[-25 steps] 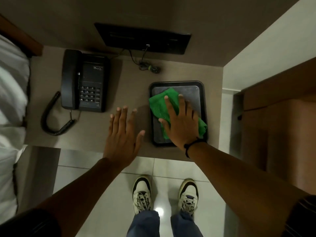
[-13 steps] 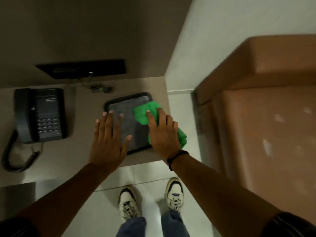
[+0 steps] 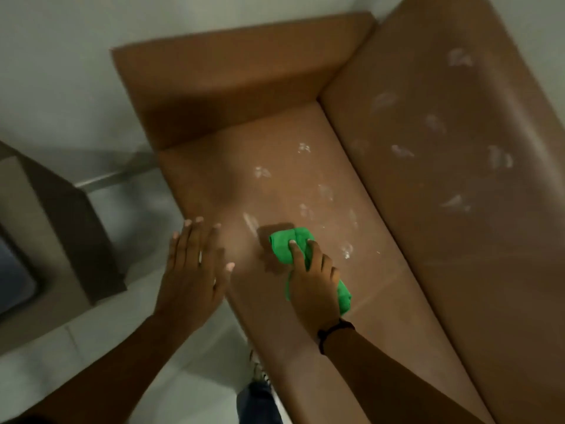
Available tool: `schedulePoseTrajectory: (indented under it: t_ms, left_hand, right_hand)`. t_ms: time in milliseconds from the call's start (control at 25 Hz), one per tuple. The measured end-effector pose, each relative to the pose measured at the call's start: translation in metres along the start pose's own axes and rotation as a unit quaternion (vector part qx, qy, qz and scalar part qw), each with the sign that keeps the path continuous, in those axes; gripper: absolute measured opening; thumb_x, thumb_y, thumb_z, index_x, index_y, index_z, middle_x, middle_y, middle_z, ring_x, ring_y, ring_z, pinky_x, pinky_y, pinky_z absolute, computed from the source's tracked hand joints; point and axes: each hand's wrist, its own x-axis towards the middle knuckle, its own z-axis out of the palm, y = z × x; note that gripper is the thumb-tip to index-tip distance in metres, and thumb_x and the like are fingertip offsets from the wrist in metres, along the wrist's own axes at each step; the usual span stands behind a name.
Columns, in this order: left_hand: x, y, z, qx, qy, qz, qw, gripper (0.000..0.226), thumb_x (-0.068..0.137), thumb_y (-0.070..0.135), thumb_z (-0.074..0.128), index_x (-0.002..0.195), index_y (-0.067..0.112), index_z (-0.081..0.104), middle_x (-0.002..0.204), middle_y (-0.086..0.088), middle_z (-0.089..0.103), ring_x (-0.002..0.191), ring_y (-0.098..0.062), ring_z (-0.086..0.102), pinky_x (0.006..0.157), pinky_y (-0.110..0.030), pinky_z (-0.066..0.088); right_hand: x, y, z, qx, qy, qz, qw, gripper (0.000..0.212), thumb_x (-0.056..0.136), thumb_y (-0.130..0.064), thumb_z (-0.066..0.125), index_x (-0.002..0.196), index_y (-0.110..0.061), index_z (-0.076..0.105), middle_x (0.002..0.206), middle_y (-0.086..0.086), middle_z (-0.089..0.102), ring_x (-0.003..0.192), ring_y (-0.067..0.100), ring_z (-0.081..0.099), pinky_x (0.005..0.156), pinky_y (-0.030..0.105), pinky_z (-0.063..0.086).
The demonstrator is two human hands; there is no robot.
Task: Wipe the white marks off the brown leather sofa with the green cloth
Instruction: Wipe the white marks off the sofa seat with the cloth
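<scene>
The brown leather sofa point(image 3: 382, 301) fills the right and middle of the view. Several white marks point(image 3: 324, 191) dot its seat, and more white smears point(image 3: 403, 151) spot the backrest. My right hand point(image 3: 315, 286) holds the bunched green cloth point(image 3: 289, 244) against the seat, just right of a long white streak point(image 3: 250, 223). My left hand point(image 3: 192, 270) is flat and spread, fingers apart, over the seat's left front edge, holding nothing.
The sofa's armrest point(image 3: 229, 78) rises at the far end, against a pale wall. A grey side table point(image 3: 52, 240) stands to the left across a strip of tiled floor. My leg and shoe point(image 3: 260, 390) show at the bottom, beside the sofa front.
The view swung right from the side table to the sofa. My right hand carried the green cloth off the black tray onto the sofa seat; my left hand moved along, still spread.
</scene>
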Motion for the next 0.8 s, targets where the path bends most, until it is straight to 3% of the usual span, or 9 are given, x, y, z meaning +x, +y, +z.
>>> schedulePoseTrajectory:
  t_ms: [120, 280, 480, 600, 720, 800]
  left_hand:
    - [0.004, 0.082, 0.081, 0.003, -0.037, 0.062, 0.997, 0.074, 0.117, 0.051, 0.032, 0.171, 0.001, 0.041, 0.175, -0.031, 0.04, 0.163, -0.051, 0.039, 0.134, -0.065, 0.032]
    - [-0.01, 0.125, 0.155, 0.041, -0.057, 0.007, 0.998, 0.076, 0.112, 0.052, 0.041, 0.171, 0.005, 0.044, 0.175, -0.031, 0.04, 0.164, -0.05, 0.039, 0.132, -0.072, 0.031]
    - [-0.026, 0.116, 0.191, 0.068, -0.025, 0.035, 0.997, 0.079, 0.112, 0.057, 0.04, 0.18, 0.02, 0.025, 0.182, -0.025, 0.03, 0.17, -0.045, 0.027, 0.133, -0.081, 0.011]
    - [-0.024, 0.116, 0.193, 0.073, -0.022, 0.041, 0.996, 0.079, 0.112, 0.058, 0.037, 0.181, 0.022, 0.02, 0.184, -0.023, 0.028, 0.17, -0.046, 0.025, 0.133, -0.082, 0.01]
    - [-0.024, 0.118, 0.188, 0.069, -0.036, 0.027, 0.997, 0.079, 0.111, 0.055, 0.042, 0.178, 0.019, 0.025, 0.183, -0.024, 0.028, 0.168, -0.049, 0.028, 0.13, -0.085, 0.016]
    - [-0.022, 0.119, 0.185, 0.07, -0.045, 0.024, 0.996, 0.08, 0.107, 0.055, 0.047, 0.176, 0.018, 0.031, 0.182, -0.023, 0.027, 0.167, -0.049, 0.031, 0.127, -0.086, 0.021]
  right_hand:
    - [0.002, 0.083, 0.068, 0.043, -0.013, 0.035, 0.998, 0.07, 0.088, -0.033, 0.076, 0.154, -0.019, 0.059, 0.146, 0.024, 0.062, 0.105, 0.041, 0.07, 0.079, 0.054, 0.062]
    - [-0.001, 0.119, 0.15, 0.09, 0.02, 0.04, 0.995, 0.064, 0.104, -0.046, 0.04, 0.163, -0.021, 0.047, 0.154, 0.025, 0.054, 0.12, 0.043, 0.067, 0.09, 0.058, 0.061]
    - [0.033, 0.105, 0.177, 0.144, 0.1, 0.006, 0.985, 0.065, 0.111, -0.058, 0.031, 0.172, -0.036, 0.023, 0.178, 0.019, 0.02, 0.159, 0.046, 0.029, 0.115, 0.069, 0.036]
    - [0.063, 0.094, 0.173, 0.144, 0.134, -0.028, 0.98, 0.065, 0.113, -0.059, 0.029, 0.173, -0.037, 0.018, 0.182, 0.012, 0.01, 0.166, 0.042, 0.016, 0.122, 0.064, 0.025]
    - [0.042, 0.11, 0.178, 0.127, 0.126, -0.1, 0.979, 0.063, 0.113, -0.056, 0.034, 0.172, -0.041, 0.02, 0.183, 0.007, 0.012, 0.165, 0.04, 0.021, 0.12, 0.064, 0.035]
    - [0.038, 0.132, 0.177, 0.126, 0.122, -0.081, 0.981, 0.064, 0.111, -0.056, 0.037, 0.171, -0.041, 0.024, 0.181, 0.007, 0.016, 0.162, 0.042, 0.027, 0.118, 0.065, 0.04]
